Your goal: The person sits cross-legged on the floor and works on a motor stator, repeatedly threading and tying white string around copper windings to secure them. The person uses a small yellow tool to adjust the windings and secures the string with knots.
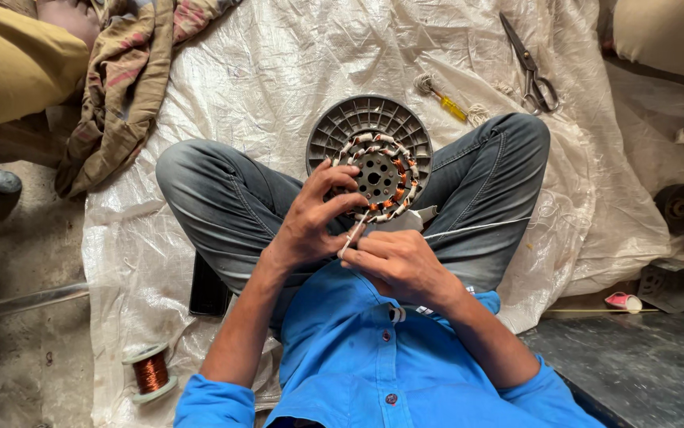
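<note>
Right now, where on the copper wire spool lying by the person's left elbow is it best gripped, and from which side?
Take the copper wire spool by its pale top flange, from above. It stands on end on the white sheet, so the rim faces up, and gripping the flange keeps fingers off the winding. The left hand is nearest.

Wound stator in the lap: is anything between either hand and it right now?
Nothing visible. The left hand already grips the stator at its left rim, and the right hand sits just below it, pinching a thin white strip that reaches up to the windings. The grey ribbed cover lies behind the stator, not in between.
</note>
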